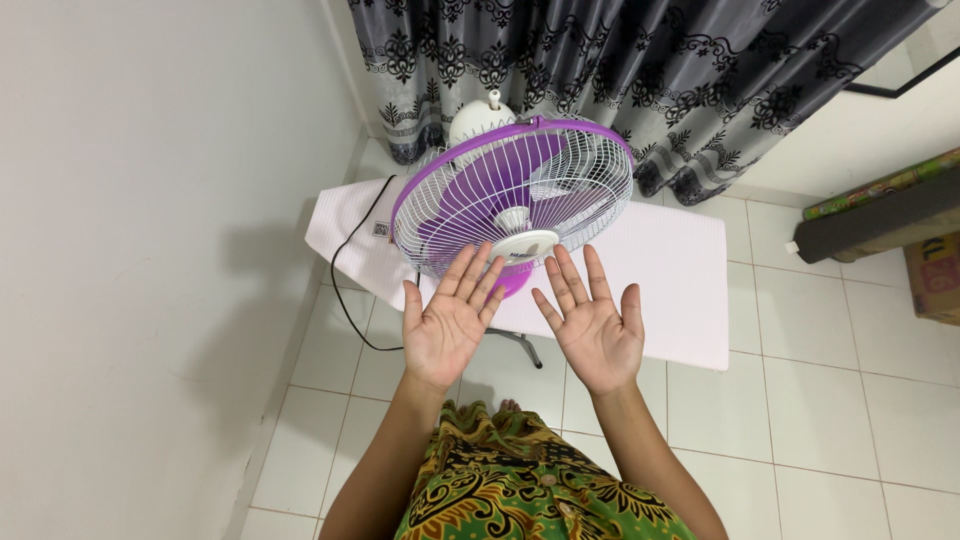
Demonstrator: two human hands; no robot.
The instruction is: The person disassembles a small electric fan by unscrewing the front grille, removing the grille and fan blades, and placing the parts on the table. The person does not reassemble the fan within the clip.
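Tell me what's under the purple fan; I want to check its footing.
The purple fan stands on a white board set on a metal leg over tiles. Its base is hidden behind the grille.

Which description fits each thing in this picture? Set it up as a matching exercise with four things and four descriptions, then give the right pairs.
Things:
1. round purple-rimmed table fan with white wire grille
2. black power cord
3. grey patterned curtain
4. left hand

Descriptions:
A. hangs behind the fan
B. open, palm up, holding nothing
C. stands on the white board
D. trails down off the board's left edge

Pairs: 1-C, 2-D, 3-A, 4-B
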